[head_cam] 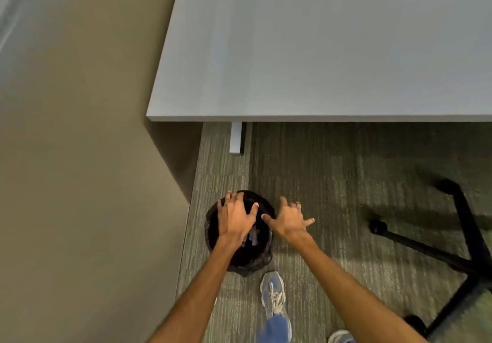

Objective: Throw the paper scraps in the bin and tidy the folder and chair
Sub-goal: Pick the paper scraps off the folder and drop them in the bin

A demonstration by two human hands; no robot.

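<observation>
bin (pixel 255 258): near rim and left part of the opening covered by the left hand (pixel 234 218) and forearm.
paper scraps (pixel 254 236): pale bits inside the bin, partly behind the wrist; number and shape not discernible.
chair (pixel 458 249): only black base legs and castors in view; blurred, cut off at the right edge.
desk (pixel 332 49): top runs out of frame above and right; one leg visible, rest hidden.
shoes (pixel 274 293): second shoe cut off at the bottom edge.

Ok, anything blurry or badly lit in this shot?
Head view: chair base smeared by motion blur at the right edge; bin interior too dark to read clearly; table evenly lit, no glare; wide-angle lens bends the wall lines.
</observation>
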